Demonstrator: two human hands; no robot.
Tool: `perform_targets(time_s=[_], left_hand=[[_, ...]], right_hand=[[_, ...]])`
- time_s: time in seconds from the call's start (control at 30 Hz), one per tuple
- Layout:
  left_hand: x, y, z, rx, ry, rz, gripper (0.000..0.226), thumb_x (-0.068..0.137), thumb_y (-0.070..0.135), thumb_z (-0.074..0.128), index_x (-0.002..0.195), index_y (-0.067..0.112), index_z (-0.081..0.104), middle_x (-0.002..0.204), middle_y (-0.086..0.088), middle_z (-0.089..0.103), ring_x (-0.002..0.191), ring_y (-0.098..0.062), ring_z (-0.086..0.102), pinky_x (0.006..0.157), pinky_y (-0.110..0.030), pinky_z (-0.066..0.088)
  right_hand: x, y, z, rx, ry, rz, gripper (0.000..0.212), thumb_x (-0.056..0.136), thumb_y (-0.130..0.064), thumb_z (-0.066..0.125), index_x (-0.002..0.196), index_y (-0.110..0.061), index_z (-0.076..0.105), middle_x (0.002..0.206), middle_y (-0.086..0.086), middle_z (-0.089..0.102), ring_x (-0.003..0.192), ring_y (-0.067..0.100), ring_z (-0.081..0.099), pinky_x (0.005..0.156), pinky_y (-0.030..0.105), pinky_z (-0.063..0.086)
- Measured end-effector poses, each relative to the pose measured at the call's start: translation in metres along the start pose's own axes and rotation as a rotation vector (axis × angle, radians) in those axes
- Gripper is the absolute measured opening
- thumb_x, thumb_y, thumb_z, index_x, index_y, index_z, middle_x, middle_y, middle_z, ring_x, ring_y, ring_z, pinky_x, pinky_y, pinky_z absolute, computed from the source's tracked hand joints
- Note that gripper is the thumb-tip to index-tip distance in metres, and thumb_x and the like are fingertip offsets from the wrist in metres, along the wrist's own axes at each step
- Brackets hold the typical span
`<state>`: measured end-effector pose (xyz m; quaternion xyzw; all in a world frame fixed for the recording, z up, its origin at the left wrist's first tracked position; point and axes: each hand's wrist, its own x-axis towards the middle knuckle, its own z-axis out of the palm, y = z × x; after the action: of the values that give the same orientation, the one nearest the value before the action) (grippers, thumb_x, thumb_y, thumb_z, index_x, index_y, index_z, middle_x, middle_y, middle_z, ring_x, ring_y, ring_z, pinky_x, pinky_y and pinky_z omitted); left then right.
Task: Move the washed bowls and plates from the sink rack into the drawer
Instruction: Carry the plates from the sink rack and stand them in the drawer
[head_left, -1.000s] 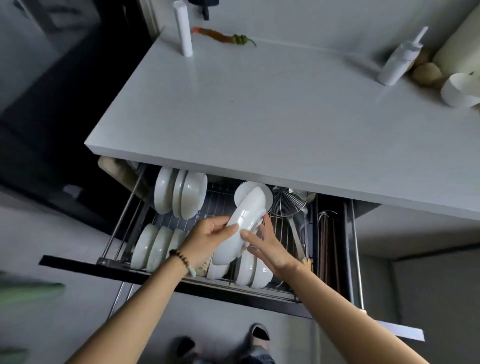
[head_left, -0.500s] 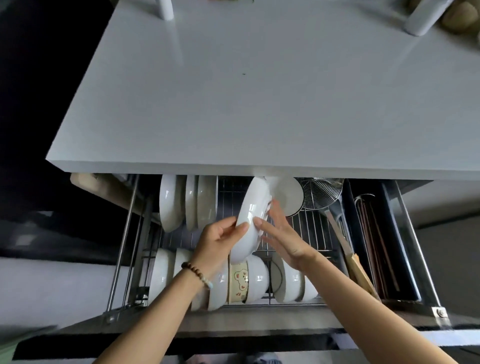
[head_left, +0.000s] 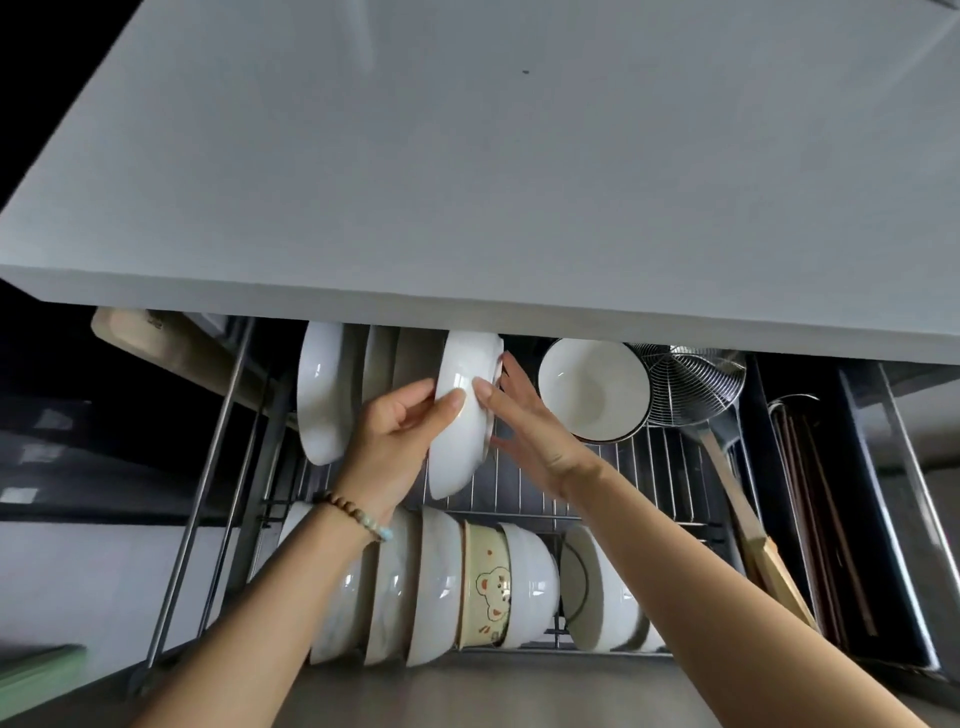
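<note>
A white deep plate (head_left: 462, 415) stands on edge over the back row of the open drawer's wire rack (head_left: 561, 483), its top just under the counter edge. My left hand (head_left: 395, 441) grips its left side, thumb on the plate's underside. My right hand (head_left: 530, 431) touches its right rim with fingers nearly straight. Other white plates (head_left: 322, 395) stand upright to the left in the same row. A white bowl (head_left: 592, 389) lies on its side to the right. The front row holds several white bowls (head_left: 431, 587) and a bear-printed bowl (head_left: 485, 587).
The grey countertop (head_left: 467, 182) overhangs the drawer's back half. A wire skimmer (head_left: 691, 384) with a wooden handle lies at the right, beside a dark compartment with chopsticks (head_left: 815, 519). A wooden board (head_left: 156, 343) leans at the drawer's left. Drawer rails (head_left: 208, 467) run down the left side.
Both hands have carried the plate from above the front row toward the back row, tilting it more upright. The camera has dropped closer to the drawer.
</note>
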<state>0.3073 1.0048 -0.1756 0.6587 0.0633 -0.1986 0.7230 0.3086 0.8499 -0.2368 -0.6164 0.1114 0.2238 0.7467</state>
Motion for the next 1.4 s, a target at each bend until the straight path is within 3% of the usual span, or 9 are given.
perform_targets(time_s=[0.13,0.3,0.47,0.63,0.77,0.97,1.07,1.27,1.4], left_hand=[[0.003,-0.001,-0.010,0.028,0.020,0.003,0.014,0.089,0.014,0.057,0.097,0.011,0.068,0.094,-0.007,0.073,0.087,-0.013,0.064,0.083,-0.032,0.052],[0.004,-0.008,-0.021,0.013,0.060,0.003,0.014,0.089,0.014,0.057,0.096,0.012,0.069,0.089,-0.002,0.073,0.086,-0.012,0.064,0.084,-0.030,0.051],[0.010,-0.018,-0.028,0.024,0.081,0.017,0.017,0.091,0.014,0.056,0.098,0.002,0.066,0.100,-0.024,0.068,0.088,-0.021,0.059,0.085,-0.039,0.046],[0.019,-0.023,-0.028,0.025,0.087,0.042,0.013,0.092,0.010,0.053,0.093,0.008,0.066,0.080,0.004,0.071,0.076,-0.004,0.063,0.072,-0.017,0.050],[0.024,-0.028,-0.027,0.047,0.078,0.047,0.013,0.093,0.008,0.051,0.094,0.008,0.064,0.069,0.013,0.069,0.066,0.005,0.061,0.060,-0.009,0.046],[0.028,-0.033,-0.025,0.113,0.108,0.030,0.015,0.092,0.015,0.055,0.096,0.008,0.067,0.085,-0.009,0.069,0.079,-0.015,0.058,0.072,-0.029,0.047],[0.029,-0.032,-0.021,0.118,0.095,0.048,0.016,0.092,0.014,0.055,0.101,0.006,0.066,0.098,-0.022,0.069,0.084,-0.019,0.061,0.080,-0.036,0.050],[0.028,-0.030,-0.024,0.193,0.010,0.070,0.019,0.091,0.010,0.056,0.105,0.018,0.064,0.101,-0.005,0.071,0.090,-0.010,0.067,0.080,-0.020,0.053],[0.020,-0.035,-0.037,0.591,-0.077,-0.024,0.020,0.085,0.021,0.064,0.105,0.017,0.065,0.102,0.003,0.072,0.093,-0.009,0.067,0.088,-0.033,0.054]], right_hand=[[0.010,0.002,0.005,-0.003,-0.042,0.036,0.045,0.085,-0.044,0.065,0.124,-0.054,0.043,0.131,-0.015,0.058,0.109,-0.005,0.062,0.092,0.028,0.048],[0.021,0.005,0.013,-0.008,-0.087,0.054,0.042,0.083,-0.047,0.067,0.116,-0.060,0.043,0.134,-0.017,0.053,0.106,-0.009,0.061,0.083,0.024,0.049],[0.035,0.014,0.015,-0.023,-0.072,0.057,0.091,0.068,-0.058,0.073,0.147,-0.048,0.028,0.149,-0.011,0.043,0.130,0.009,0.050,0.111,0.047,0.039],[0.045,0.014,0.015,-0.009,-0.088,0.090,0.093,0.068,-0.058,0.070,0.149,-0.045,0.026,0.145,-0.012,0.049,0.132,0.010,0.048,0.112,0.046,0.035],[0.050,0.019,0.013,0.026,-0.083,0.142,0.108,0.062,-0.062,0.071,0.152,-0.044,0.014,0.157,-0.014,0.031,0.140,0.008,0.035,0.115,0.044,0.029],[0.053,0.026,0.009,0.049,-0.093,0.154,0.094,0.067,-0.061,0.071,0.148,-0.047,0.026,0.146,-0.017,0.047,0.133,0.006,0.046,0.111,0.040,0.037],[0.057,0.030,0.006,0.080,-0.089,0.186,0.105,0.064,-0.067,0.074,0.152,-0.043,0.022,0.147,-0.015,0.048,0.133,0.012,0.048,0.114,0.045,0.036],[0.061,0.038,0.006,0.112,-0.068,0.225,0.127,0.051,-0.074,0.080,0.155,-0.035,0.019,0.148,-0.005,0.048,0.131,0.019,0.052,0.114,0.048,0.035],[0.060,0.043,0.005,0.139,-0.064,0.234,0.131,0.051,-0.074,0.080,0.156,-0.027,0.016,0.149,0.000,0.047,0.131,0.021,0.052,0.113,0.046,0.037]])
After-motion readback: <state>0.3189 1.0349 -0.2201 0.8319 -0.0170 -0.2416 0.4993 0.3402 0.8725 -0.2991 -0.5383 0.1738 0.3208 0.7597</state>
